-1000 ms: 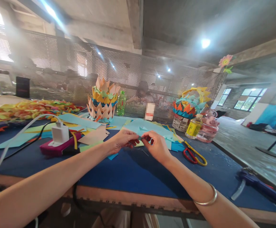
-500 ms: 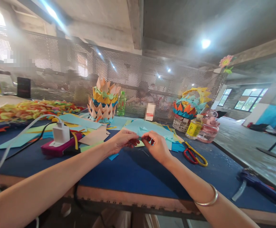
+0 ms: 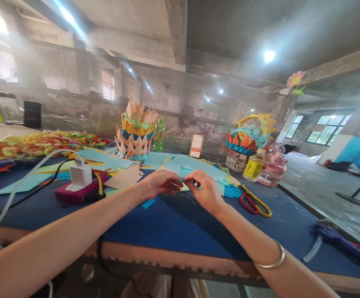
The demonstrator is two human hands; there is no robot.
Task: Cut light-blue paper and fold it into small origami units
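Above the blue-topped table, my left hand and my right hand meet at the fingertips. Between them is a small folded piece of light blue paper. Both hands pinch it, the right with thumb and forefinger; the left fingers partly hide their grip. Behind the hands lie light blue paper sheets, close to the same colour, so the folded piece's edges are hard to make out. A silver bangle circles my right wrist.
Red-and-yellow scissors lie right of my hands, a blue glue gun nearer the right edge. A purple power strip with a white charger sits left. Two petalled paper baskets, bottles and a heap of paper pieces stand behind.
My left hand's fingers have shifted slightly around the folded paper. My right hand stays nearly still, and the view has moved only a little.
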